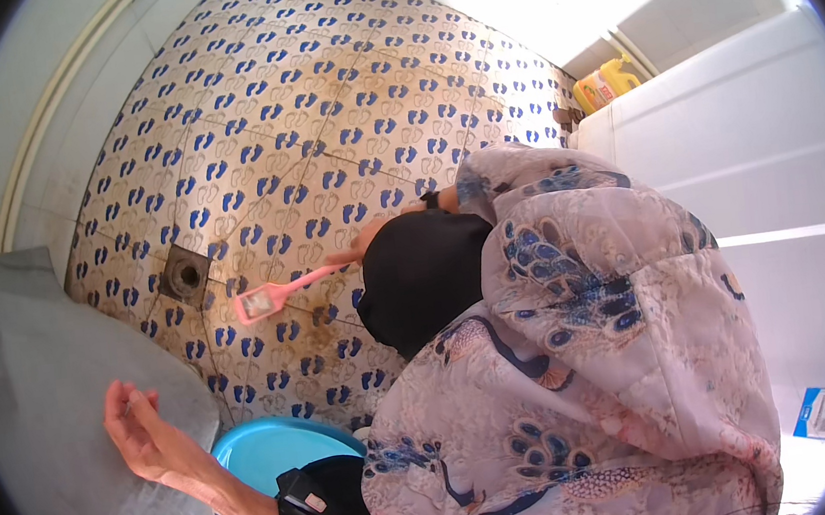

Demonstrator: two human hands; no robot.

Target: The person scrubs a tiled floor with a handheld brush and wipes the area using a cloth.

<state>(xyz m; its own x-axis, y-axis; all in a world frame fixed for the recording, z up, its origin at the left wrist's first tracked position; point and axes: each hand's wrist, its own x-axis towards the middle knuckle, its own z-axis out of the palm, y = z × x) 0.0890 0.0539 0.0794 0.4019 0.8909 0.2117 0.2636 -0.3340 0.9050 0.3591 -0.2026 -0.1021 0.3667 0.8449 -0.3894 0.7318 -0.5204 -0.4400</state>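
My right hand [365, 241] is low over the tiled floor, partly hidden behind my black-clothed knee [426, 279]. Its fingers are on the handle of a pink plastic tool [273, 296] with a long handle and a squarish head. Whitish material shows inside the head's pink frame, which is slightly blurred. The head is close to brown stains on the footprint-patterned floor [340, 141]. My left hand [147, 440] is raised in front of a grey sheet cover [38, 357], empty, with loosely curled fingers. Whether it touches the cover, I cannot tell.
A square floor drain [186, 275] lies just beyond the pink head. A light-blue basin [274, 447] sits beside my left forearm. White tiled walls [35, 108] bound the floor. At the right stand a white panelled surface [731, 133] and a yellow jug [602, 87].
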